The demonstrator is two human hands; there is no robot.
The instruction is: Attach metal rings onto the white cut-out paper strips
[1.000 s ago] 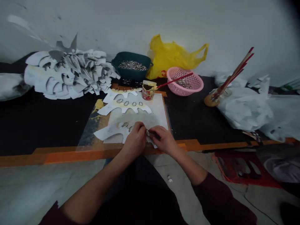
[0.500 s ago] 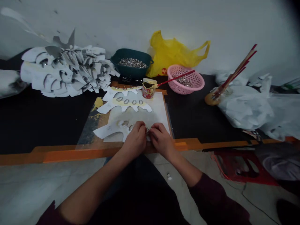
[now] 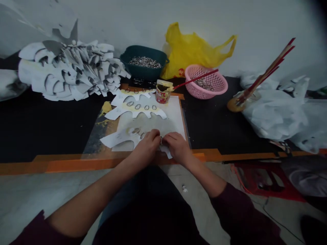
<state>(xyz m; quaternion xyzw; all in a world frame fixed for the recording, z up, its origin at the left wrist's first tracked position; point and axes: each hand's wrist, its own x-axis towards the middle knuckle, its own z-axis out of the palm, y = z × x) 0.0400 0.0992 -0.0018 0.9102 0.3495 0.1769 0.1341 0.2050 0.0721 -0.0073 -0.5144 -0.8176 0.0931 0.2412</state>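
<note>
A white cut-out piece point(image 3: 112, 139) with curved notches lies in front of me at the table edge. Oval metal rings sit along it, one ring point(image 3: 161, 140) between my fingertips. My left hand point(image 3: 149, 144) is closed, pinching the piece beside that ring. From the other side my right hand point(image 3: 177, 145) is also closed, fingertips on the piece at the ring; the exact grip is partly hidden. Behind lie a second cut-out point(image 3: 139, 111) with several rings on a yellowish band, and another cut-out point(image 3: 120, 97) farther back.
A small pot point(image 3: 162, 96) of yellowish paste has a red stick point(image 3: 194, 80) across it. Behind stand a dark green basin point(image 3: 143, 72) and pink basket point(image 3: 206, 89) of metal pieces, and a yellow bag point(image 3: 194, 51). Stacked cut-outs point(image 3: 74, 73) stand left; a jar point(image 3: 237, 103) with sticks and plastic bags point(image 3: 276, 112) right.
The view has shifted slightly. My hands stay together at the same ring, with small finger movements, and a notched end of the near piece now shows below my right hand.
</note>
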